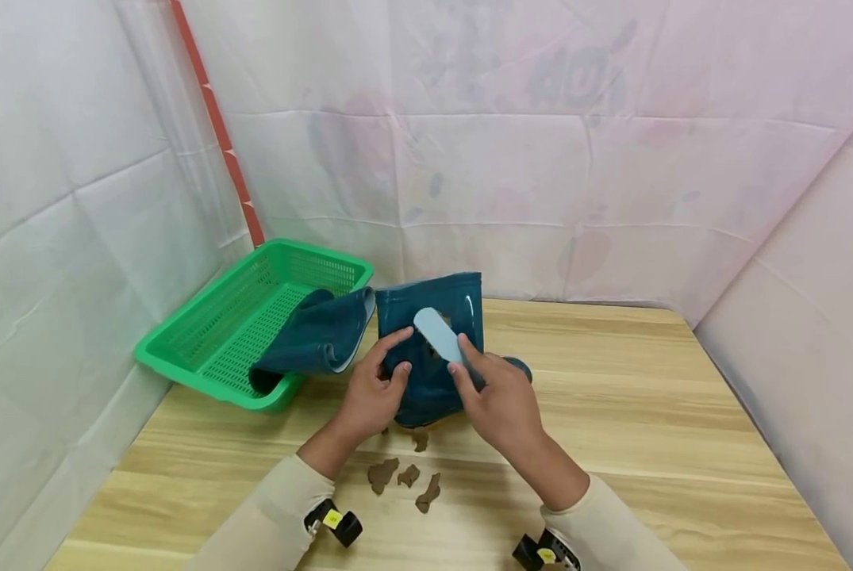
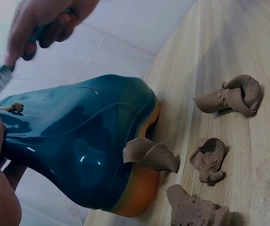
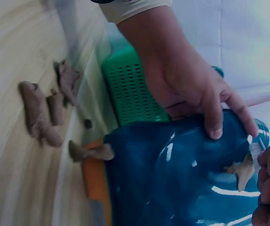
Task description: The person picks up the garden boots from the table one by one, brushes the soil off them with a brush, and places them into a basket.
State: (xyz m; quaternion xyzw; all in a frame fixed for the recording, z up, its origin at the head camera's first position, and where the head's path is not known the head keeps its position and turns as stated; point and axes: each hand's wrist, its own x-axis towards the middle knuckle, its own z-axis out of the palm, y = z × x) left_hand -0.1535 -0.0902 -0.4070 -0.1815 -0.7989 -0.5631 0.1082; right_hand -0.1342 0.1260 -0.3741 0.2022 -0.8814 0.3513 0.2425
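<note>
A glossy dark-teal rubber boot (image 1: 426, 392) with an orange sole (image 2: 139, 190) stands on the table. My left hand (image 1: 373, 395) holds its shaft from the left side, thumb and forefinger lying on the near face. Between the thumb and fingers of my right hand (image 1: 503, 400) is a light-blue brush (image 1: 436, 331). Its white bristles (image 3: 256, 150) are at the shaft, right by a brown clay-like scrap (image 3: 243, 173) stuck there. Another brown lump (image 2: 151, 155) clings near the sole's edge in the left wrist view.
Several brown clay-like pieces (image 1: 382, 475) lie on the wooden table (image 1: 647, 444) in front of the boot. At the left stands a green slotted basket (image 1: 205, 385), with a second teal boot (image 1: 303, 337) leaning over its rim. White cloth (image 1: 490, 166) hangs behind and along both sides.
</note>
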